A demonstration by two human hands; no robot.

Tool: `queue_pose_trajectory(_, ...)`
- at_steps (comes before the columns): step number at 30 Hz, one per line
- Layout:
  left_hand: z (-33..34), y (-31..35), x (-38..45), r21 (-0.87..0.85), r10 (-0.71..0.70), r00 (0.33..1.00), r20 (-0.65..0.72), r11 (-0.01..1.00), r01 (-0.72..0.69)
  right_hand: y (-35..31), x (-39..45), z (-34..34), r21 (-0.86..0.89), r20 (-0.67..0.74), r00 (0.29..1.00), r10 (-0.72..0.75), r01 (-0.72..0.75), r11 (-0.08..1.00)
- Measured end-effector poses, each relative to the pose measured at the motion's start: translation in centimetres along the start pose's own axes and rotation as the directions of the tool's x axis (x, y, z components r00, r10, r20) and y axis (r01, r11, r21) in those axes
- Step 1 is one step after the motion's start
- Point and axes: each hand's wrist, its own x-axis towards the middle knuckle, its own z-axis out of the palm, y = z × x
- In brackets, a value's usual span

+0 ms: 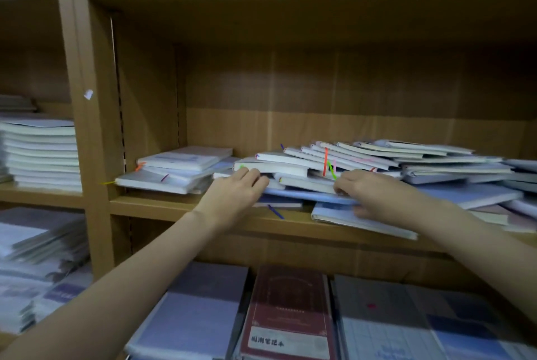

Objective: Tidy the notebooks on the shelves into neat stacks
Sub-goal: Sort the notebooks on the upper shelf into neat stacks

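Reaching into the middle shelf (pixel 203 211), both hands work at a slumped heap of notebooks (pixel 363 162): the left hand (pixel 232 194) pinches the heap's near-left edge, the right hand (pixel 366 194) clamps lower covers, seemingly to lift and square them. A small pile (pixel 180 168) lies apart, left.

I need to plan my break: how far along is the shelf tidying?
Done: the tall white notebook stack on the left shelf looks squared. In hand: the left hand and right hand hold the slumped, fanned pile of notebooks. Left: that pile and the small crooked pile beside it.
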Motion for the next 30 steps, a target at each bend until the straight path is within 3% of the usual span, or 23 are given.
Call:
queue_pose_trajectory(4,-0.2,-1.0,1.1,-0.013,-0.029,0.999,-0.022,1.000,0.029,-1.2,1.3,0.5,-0.167,-0.194,0.976,0.097,-0.130,0.977)
queue_pose_trajectory(8,-0.2,-1.8,1.7,-0.057,-0.083,0.996,0.041,0.995,0.085,-1.2,2.5,-0.6,-0.225,-0.222,0.969,0.111,-0.162,0.961)
queue_pose_trajectory(12,-1.9,-3.1,3.8,-0.160,-0.274,0.933,0.234,0.936,0.315,0.0,3.7,-3.6,-0.167,-0.240,0.966,0.098,-0.141,0.976)
queue_pose_trajectory(16,-3.2,-3.7,3.5,-0.214,-0.353,0.873,0.336,0.874,0.436,-0.2,4.0,-5.4,-0.099,-0.258,0.957,0.130,-0.160,0.982)
queue_pose_trajectory(18,-3.3,-3.3,2.8,-0.175,-0.406,0.872,0.274,0.870,0.460,-0.5,4.2,-6.1,-0.085,-0.279,0.951,0.136,-0.166,0.982)
queue_pose_trajectory(23,-4.2,-4.0,1.8,-0.274,-0.452,0.889,-0.073,0.866,0.418,-1.1,4.1,-8.9,-0.032,-0.356,0.920,0.165,-0.188,0.982)
queue_pose_trajectory(25,-5.3,-4.3,1.4,-0.291,-0.494,0.865,-0.089,0.843,0.452,-1.7,3.7,-10.0,-0.005,-0.390,0.904,0.176,-0.194,0.981)
queue_pose_trajectory(27,-6.0,-4.0,0.1,-0.340,-0.621,0.781,-0.064,0.749,0.568,-3.0,3.0,-11.1,0.066,-0.447,0.876,0.184,-0.173,0.983)
queue_pose_trajectory(28,-6.1,-3.6,-0.9,-0.408,-0.704,0.708,-0.061,0.665,0.626,-3.9,2.5,-11.6,0.131,-0.476,0.859,0.188,-0.142,0.981)
queue_pose_trajectory(29,-6.3,-3.0,-2.1,-0.524,-0.790,0.613,0.001,0.522,0.673,-5.0,2.0,-11.8,0.205,-0.493,0.851,0.181,-0.088,0.975)
queue_pose_trajectory(30,-6.7,-2.2,-3.3,-0.681,-0.854,0.500,0.141,0.282,0.675,-6.5,1.3,-11.7,0.262,-0.491,0.857,0.153,-0.021,0.965)
